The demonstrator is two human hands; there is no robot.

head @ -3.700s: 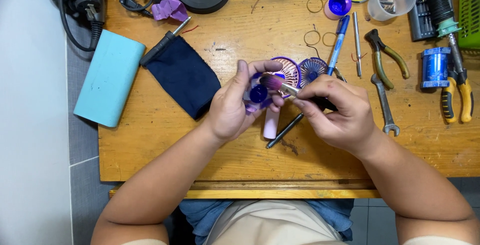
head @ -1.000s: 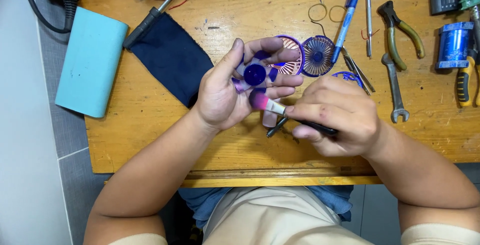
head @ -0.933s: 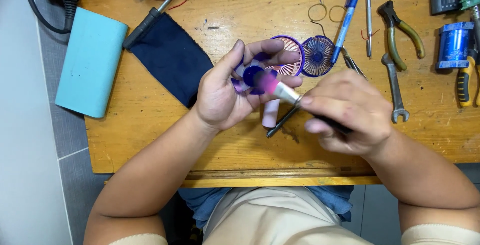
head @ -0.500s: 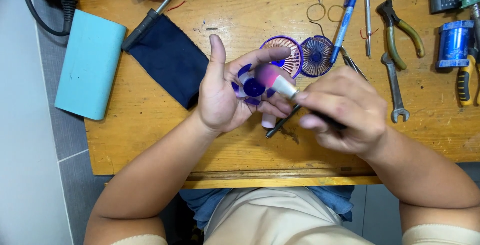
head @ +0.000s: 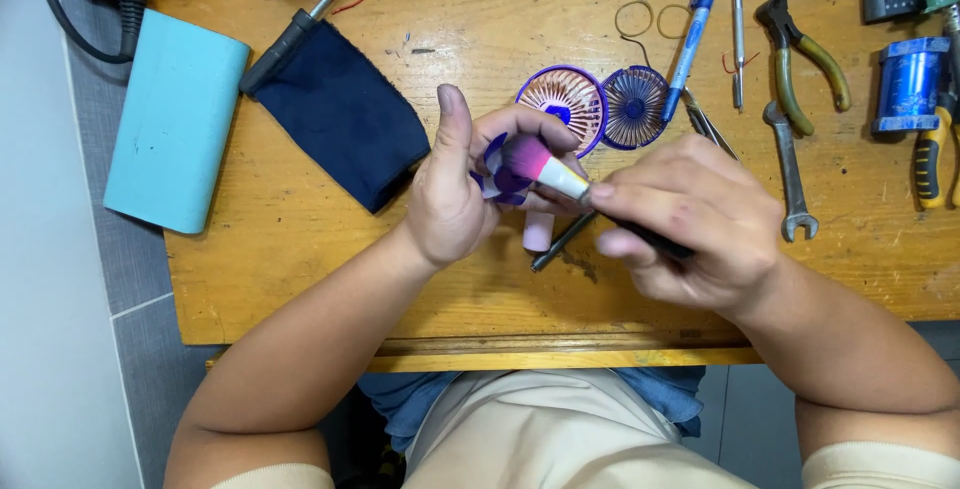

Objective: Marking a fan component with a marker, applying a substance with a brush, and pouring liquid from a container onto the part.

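Fan blade piece (head: 495, 177), purple, being brushed over the wooden table (head: 300, 249).

Head view: sitting pinched in the left hand (head: 455, 194), thumb sticking up, fingers curling behind it; taking the pink bristles of a small brush (head: 545, 169), gripped tight by the right hand (head: 690, 224) around its dark handle. Lying just beyond: two round purple fan grilles (head: 600, 101), side by side. Resting farther left: dark blue cloth (head: 340, 124); farther right: wrench (head: 790, 174) and pliers (head: 800, 59).

Pink-tipped brush (head: 540, 167) against purple fan blades (head: 495, 179)
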